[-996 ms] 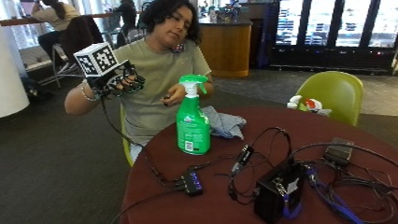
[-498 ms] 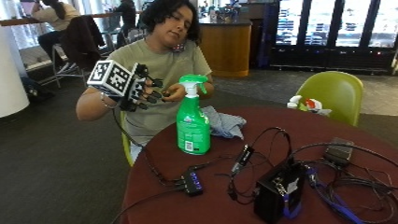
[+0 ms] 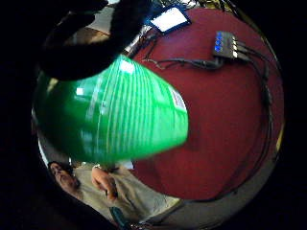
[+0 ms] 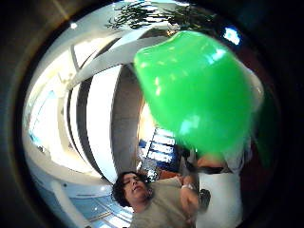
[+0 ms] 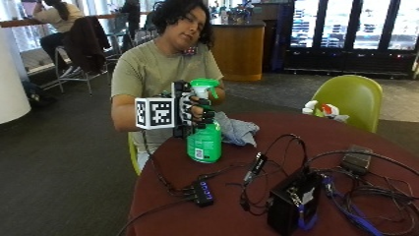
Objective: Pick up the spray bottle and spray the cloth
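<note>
A green spray bottle [image 5: 204, 142] stands upright on the round red table [image 5: 294, 129], near the person's edge. My gloved right hand [image 5: 194, 111] grips its neck just under the green trigger head [image 5: 204, 86], with the fingers curled across the front. A crumpled grey-blue cloth [image 5: 239, 130] lies on the table just behind and beside the bottle. In the little finger side palm view the green bottle body [image 3: 115, 115] is close to the palm above the table [image 3: 230, 124], with a black finger [image 3: 91, 43] curled over it. The thumb side palm view shows the bottle [image 4: 199, 90] close up.
A small black hub [image 5: 199, 191] with blue lights, a black box [image 5: 294, 201] and several tangled cables lie on the nearer half of the table. At the far edge sits a second small spray bottle [image 5: 320, 109], with a green chair [image 5: 350, 98] behind it.
My right hand has come from a raised spot left of the bottle across to it and has curled round its neck. The bottle stands where it was.
</note>
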Action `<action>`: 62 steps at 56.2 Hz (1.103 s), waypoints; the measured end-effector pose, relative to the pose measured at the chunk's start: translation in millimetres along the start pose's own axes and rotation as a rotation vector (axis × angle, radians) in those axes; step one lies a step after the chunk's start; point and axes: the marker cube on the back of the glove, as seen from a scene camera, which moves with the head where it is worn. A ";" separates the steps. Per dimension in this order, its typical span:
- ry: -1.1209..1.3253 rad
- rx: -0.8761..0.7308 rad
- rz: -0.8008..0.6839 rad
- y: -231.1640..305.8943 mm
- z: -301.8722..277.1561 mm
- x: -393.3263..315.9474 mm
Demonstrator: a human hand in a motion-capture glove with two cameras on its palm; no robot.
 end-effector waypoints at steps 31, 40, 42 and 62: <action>-0.028 0.033 -0.050 -57.3 45.1 -7.2; 0.026 0.087 -0.140 -40.4 20.3 -38.7; 0.040 0.049 -0.127 -35.0 12.5 -51.4; 0.658 -0.562 0.146 0.0 25.7 -138.6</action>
